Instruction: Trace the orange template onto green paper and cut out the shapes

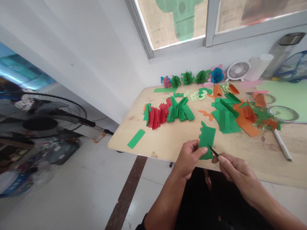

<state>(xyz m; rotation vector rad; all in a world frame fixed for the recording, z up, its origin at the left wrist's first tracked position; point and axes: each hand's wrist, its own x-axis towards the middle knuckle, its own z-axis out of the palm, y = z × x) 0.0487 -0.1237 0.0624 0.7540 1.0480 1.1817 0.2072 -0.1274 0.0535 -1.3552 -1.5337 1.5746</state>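
Over the table's front edge, my left hand (pixel 189 158) pinches a piece of green paper (pixel 207 136) between thumb and fingers. The paper's left edge is notched and wavy. In the closed fingers of my right hand (pixel 231 166) is a thin dark tool that looks like a pair of scissors (pixel 214 151); its handles are hidden by the hand. The tip meets the green paper close to my left thumb. Beyond the paper lies a wavy orange paper strip (pixel 206 114). A flat green paper strip (pixel 136 138) rests to the left.
Folded red papers (pixel 154 116) and green papers (pixel 181 108) stand in a row on the wooden table (pixel 165 140). Green and orange papers (pixel 246 115), tape rolls (pixel 284 113) and a white knife-like stick (pixel 281 145) lie right. Paper figures (pixel 188 77) and a small fan (pixel 238 70) line the wall.
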